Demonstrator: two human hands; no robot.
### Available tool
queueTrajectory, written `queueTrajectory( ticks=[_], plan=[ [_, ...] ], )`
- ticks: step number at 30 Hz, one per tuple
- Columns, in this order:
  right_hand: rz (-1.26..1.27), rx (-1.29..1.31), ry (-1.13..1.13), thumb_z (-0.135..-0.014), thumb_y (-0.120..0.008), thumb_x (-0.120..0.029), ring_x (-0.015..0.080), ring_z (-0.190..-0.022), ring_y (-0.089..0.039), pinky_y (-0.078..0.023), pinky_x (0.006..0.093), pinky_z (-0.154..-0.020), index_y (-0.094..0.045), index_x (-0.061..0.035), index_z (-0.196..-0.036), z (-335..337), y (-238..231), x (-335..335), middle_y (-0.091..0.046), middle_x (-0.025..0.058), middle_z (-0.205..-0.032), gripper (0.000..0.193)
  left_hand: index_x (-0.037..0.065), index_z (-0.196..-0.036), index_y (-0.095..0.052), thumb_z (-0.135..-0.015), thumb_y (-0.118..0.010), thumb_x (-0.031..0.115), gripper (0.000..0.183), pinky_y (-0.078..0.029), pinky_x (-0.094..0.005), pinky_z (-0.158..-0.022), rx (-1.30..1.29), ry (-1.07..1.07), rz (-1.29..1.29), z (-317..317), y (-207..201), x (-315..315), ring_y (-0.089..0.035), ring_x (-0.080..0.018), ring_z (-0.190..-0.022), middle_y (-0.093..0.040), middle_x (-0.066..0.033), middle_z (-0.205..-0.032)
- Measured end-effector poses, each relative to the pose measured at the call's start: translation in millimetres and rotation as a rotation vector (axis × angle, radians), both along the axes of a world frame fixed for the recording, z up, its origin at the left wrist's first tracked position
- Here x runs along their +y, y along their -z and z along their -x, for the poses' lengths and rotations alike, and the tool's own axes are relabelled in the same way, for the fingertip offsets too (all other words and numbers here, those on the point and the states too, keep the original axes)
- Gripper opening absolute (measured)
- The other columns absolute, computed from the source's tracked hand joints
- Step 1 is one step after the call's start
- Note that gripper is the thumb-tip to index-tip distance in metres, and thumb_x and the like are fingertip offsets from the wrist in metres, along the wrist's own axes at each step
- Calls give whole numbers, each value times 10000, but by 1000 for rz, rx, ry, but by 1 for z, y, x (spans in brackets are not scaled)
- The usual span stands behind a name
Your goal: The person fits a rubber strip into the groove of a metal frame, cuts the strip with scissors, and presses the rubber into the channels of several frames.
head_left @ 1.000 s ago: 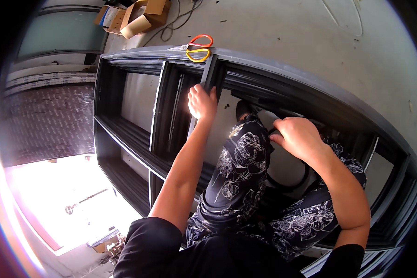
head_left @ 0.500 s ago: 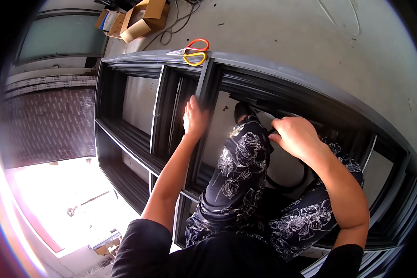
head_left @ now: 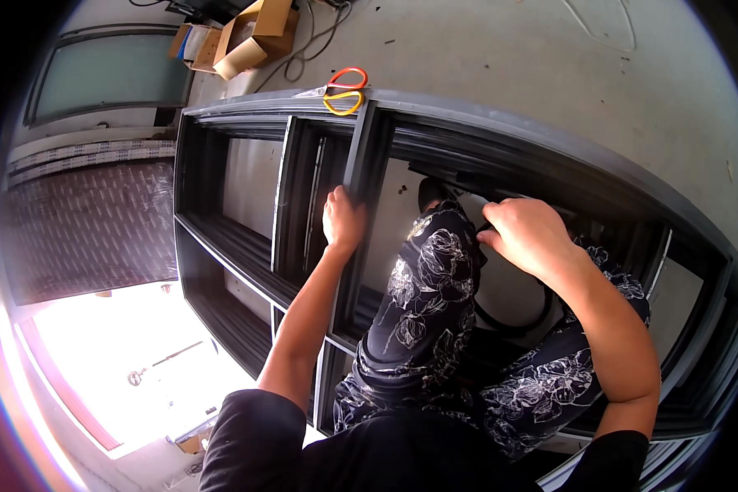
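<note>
Black metal window frames (head_left: 500, 111) lie stacked, with my legs inside one of their openings. Against an upright bar (head_left: 359, 156) of the top frame rests my left hand (head_left: 344, 221), fingers curled and closed; whatever is under the fingertips is hidden. My right hand (head_left: 533, 234), above my knees, pinches a thin black flexible strip (head_left: 541, 316), which looks like a rubber seal and hangs in a loop between my legs. Scissors with one red and one yellow handle (head_left: 344, 102) lie on the far rail, beyond my left hand.
Open cardboard boxes (head_left: 258, 37) and a dark cable (head_left: 307, 53) are on the floor at the far left. A glass panel (head_left: 111, 74) and a wrapped brown stack (head_left: 94, 221) stand left of the frames. More metal profiles (head_left: 689, 447) lie at the lower right.
My left hand has slid slightly toward me along the bar, and its fingers are more curled. My right hand keeps its pinch on the strip and has barely moved.
</note>
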State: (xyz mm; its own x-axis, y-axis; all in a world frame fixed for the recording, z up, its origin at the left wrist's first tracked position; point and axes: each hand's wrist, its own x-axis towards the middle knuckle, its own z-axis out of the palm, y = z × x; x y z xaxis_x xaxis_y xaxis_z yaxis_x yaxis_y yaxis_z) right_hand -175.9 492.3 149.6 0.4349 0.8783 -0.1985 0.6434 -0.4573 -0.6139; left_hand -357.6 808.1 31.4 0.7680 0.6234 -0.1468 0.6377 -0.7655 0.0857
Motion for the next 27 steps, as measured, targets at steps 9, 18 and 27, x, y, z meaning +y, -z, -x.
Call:
queueTrajectory(
  ticks=[9, 18, 27],
  plan=[
    [10, -2, 7, -779, -765, -263, 350, -722, -652, -523, 439, -641, -617, -29, -775, 2, 3, -1, -644, 136, -739, 277, -30, -1452, -320, -759, -781, 376, 926, -433, -436, -1002, -123, -11, -239, -74, -2, -16, -506, -336, -1206, -516, -174, -1282],
    [50, 8, -22, -806, -753, -246, 316, -763, -681, -554, 407, -682, -667, -26, -841, 2, -11, -1, -676, 129, -803, 239, -41, -1414, -366, -720, -794, 376, 916, -469, -364, -923, -93, -99, -565, -138, 36, -23, -544, -235, -1147, -529, -98, -1252],
    [40, 0, -94, -824, -741, -301, 279, -809, -685, -555, 376, -715, -672, -45, -868, 12, -23, -10, -687, 107, -814, 269, -14, -1387, -395, -718, -789, 385, 873, -507, -356, -857, -104, -101, -585, -134, 44, -14, -570, -223, -1102, -551, -93, -1228]
  ],
)
